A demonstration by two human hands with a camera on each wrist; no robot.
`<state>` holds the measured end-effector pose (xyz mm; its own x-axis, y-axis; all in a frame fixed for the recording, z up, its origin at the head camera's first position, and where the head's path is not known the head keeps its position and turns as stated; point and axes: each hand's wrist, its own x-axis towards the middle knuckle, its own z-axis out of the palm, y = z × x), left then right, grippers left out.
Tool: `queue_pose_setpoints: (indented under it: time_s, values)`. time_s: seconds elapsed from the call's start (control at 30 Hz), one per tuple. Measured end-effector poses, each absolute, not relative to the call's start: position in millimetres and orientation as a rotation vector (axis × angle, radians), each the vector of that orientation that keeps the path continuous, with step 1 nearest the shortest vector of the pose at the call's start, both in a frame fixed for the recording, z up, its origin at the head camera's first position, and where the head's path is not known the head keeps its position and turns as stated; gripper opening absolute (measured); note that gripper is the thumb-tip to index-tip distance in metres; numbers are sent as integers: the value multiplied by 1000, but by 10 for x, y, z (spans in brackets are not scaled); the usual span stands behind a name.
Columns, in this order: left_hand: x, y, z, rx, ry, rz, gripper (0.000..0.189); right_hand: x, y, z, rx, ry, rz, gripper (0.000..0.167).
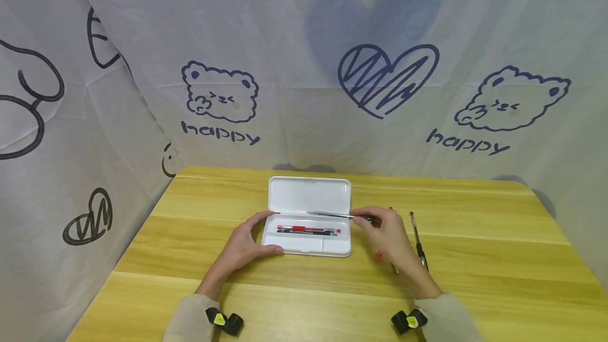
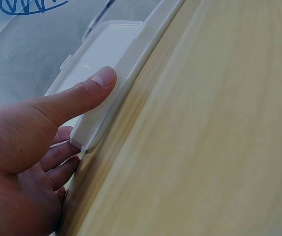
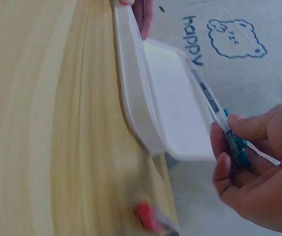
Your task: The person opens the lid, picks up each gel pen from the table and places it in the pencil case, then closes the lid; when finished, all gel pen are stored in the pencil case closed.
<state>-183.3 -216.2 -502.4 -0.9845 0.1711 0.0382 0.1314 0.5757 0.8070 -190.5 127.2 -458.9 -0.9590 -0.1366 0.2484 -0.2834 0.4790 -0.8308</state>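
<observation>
A white pencil case [image 1: 310, 194] lies on the table with its hinged lid standing back. Its tray holds a red pen [image 1: 299, 229] and a black pen [image 1: 307, 233] side by side. My left hand [image 1: 244, 244] grips the case's left end, thumb along the front wall and fingers round the far side; in the left wrist view the thumb lies against the white wall. My right hand [image 1: 387, 231] pinches a clear-barrelled pen [image 3: 210, 98] by its teal end. That pen points left, over the tray near the hinge.
Right of the case a black pen [image 1: 418, 244] lies on the wooden table [image 1: 304, 300]. A red-ended pen [image 1: 378, 255] is partly hidden under my right hand. A printed cloth [image 1: 304, 120] hangs behind the table, another stretch at the left.
</observation>
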Motion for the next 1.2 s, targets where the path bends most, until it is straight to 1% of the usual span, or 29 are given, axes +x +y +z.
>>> queue_pose_setpoints:
  time_s: [0.13, 0.3, 0.43, 0.6, 0.87, 1.03, 1.2]
  values:
    - [-1833, -2155, -5022, 253, 2750, 1391, 93, -1945, 1092, -4612, 424, -2561, 1504, 12]
    - [-1828, -2138, -5018, 250, 2749, 1383, 94, -1979, 923, -4666, 494, -2541, 1483, 16]
    - [-1828, -2126, -5010, 248, 2749, 1380, 94, -2005, 847, -4710, 424, -2540, 1417, 14]
    - [-1822, -2124, -5002, 252, 2748, 1382, 94, -2044, 789, -4761, 343, -2600, 1408, 10]
    - [-1829, -2127, -5001, 265, 2754, 1382, 92, -2075, 743, -4823, 440, -2656, 1199, 6]
    - [-1831, -2131, -5007, 270, 2756, 1385, 92, -2103, 740, -4843, 462, -2682, 1138, 9]
    - [-1831, -2133, -5019, 269, 2760, 1395, 92, -2107, 761, -4863, 455, -2692, 1190, 13]
